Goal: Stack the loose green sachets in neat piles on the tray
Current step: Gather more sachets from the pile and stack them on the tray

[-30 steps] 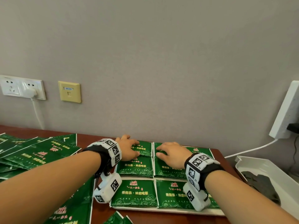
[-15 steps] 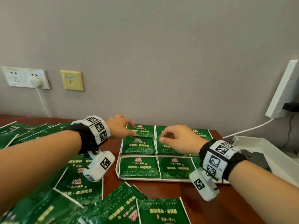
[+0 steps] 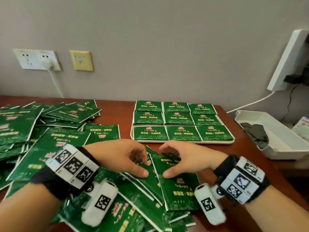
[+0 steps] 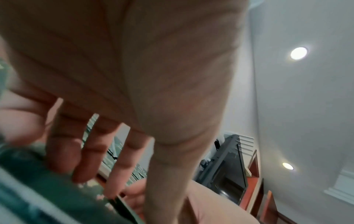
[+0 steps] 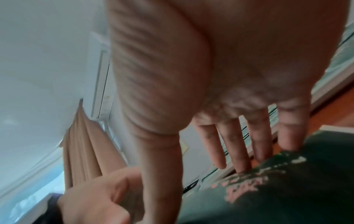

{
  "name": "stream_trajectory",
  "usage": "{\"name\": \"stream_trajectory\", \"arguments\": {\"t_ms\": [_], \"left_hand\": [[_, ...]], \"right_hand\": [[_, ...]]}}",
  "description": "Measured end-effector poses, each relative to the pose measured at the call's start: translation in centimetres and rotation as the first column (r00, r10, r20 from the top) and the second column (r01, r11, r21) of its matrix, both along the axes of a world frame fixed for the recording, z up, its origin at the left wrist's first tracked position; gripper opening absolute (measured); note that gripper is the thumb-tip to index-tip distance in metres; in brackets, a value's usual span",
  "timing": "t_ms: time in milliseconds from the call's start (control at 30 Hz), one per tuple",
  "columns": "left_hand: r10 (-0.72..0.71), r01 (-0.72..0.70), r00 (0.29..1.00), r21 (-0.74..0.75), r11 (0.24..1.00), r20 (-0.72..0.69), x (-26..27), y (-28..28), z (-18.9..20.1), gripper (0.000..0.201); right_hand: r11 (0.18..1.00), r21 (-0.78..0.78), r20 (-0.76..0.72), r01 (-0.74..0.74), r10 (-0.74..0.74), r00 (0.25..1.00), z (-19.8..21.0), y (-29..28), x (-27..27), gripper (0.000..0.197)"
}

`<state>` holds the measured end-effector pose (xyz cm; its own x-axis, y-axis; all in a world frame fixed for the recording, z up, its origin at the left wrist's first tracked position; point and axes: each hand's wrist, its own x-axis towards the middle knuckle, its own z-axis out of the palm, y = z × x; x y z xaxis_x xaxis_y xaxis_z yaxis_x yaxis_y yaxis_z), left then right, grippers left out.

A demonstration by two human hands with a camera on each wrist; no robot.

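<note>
Both hands down on the near heap of loose flat green foil sachets (image 3: 177, 186), spilled across the dark red-brown wooden table (image 3: 260, 158) in front of the shallow cream rectangular tray (image 3: 184, 142). Left hand (image 3: 120, 158) arched, fingers bent down onto a tilted sachet, thumb stretched flat along its face — wrist view shows fingertips (image 4: 113, 181) touching the packet, spread slightly, nothing clearly pinched. Right hand (image 3: 185, 160) mirrors it: thumb pressing the same cluster, straight fingers (image 5: 237, 151) resting on the top edge of a green sachet (image 5: 287, 189). No firm grip visible on either side.

Sachets probably very light, thin and bendy, with a slick printed film — likely to slide over one another and fan out. Best taken by opposite short edges, or squared between both palms, not pinched mid-face.

Top near sachet lying askew, long axis running roughly near-to-far, print upside down to the wearer. Nine piles already on the tray (image 3: 178, 120), in three rows of three, long axes left-to-right, print upright.
</note>
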<state>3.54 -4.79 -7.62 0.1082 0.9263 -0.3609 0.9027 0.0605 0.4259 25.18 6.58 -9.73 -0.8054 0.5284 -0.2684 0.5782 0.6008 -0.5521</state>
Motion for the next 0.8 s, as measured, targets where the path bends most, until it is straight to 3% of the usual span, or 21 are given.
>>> {"name": "stream_trajectory", "arguments": {"t_ms": [67, 233, 333, 433, 500, 567, 700, 800], "left_hand": [[0.077, -0.077, 0.997, 0.031, 0.997, 0.025, -0.2, 0.0, -0.8, 0.047], [0.232, -0.234, 0.968, 0.002, 0.972, 0.092, -0.7, -0.1, -2.4, 0.075], [0.281, -0.285, 0.930, -0.016, 0.958, 0.239, -0.6, -0.3, -3.1, 0.070], [0.293, -0.341, 0.864, 0.048, 0.939, 0.410, -0.8, -0.2, -3.7, 0.041], [0.317, -0.420, 0.758, 0.055, 0.906, 0.569, -1.1, -0.2, -3.7, 0.017], [0.346, -0.494, 0.583, -0.018, 0.869, 0.735, -1.7, -0.3, -3.5, 0.010], [0.344, -0.629, 0.242, -0.123, 0.768, 0.907, -3.2, -0.7, -2.6, 0.013], [0.307, -0.640, 0.077, -0.189, 0.745, 0.949, -4.6, -1.2, -2.4, 0.024]], "right_hand": [[0.998, -0.005, 0.005, 0.056, -0.056, 0.998, -0.1, 0.0, 0.0, 0.082], [0.981, -0.093, -0.058, 0.171, -0.176, 0.983, -0.5, 0.0, 0.8, 0.066], [0.953, -0.205, -0.179, 0.223, -0.261, 0.949, -1.6, 0.1, 1.5, 0.046], [0.922, -0.216, -0.340, 0.321, -0.380, 0.860, -1.7, 0.4, 2.3, 0.023], [0.897, -0.282, -0.413, 0.339, -0.433, 0.801, -1.1, 0.5, 3.1, 0.019], [0.860, -0.378, -0.443, 0.342, -0.492, 0.749, -0.4, 0.6, 3.9, 0.019], [0.733, -0.601, -0.517, 0.317, -0.660, 0.545, 0.5, 1.1, 4.8, 0.008], [0.618, -0.749, -0.508, 0.241, -0.768, 0.390, 0.8, 1.5, 5.1, 0.014]]}}
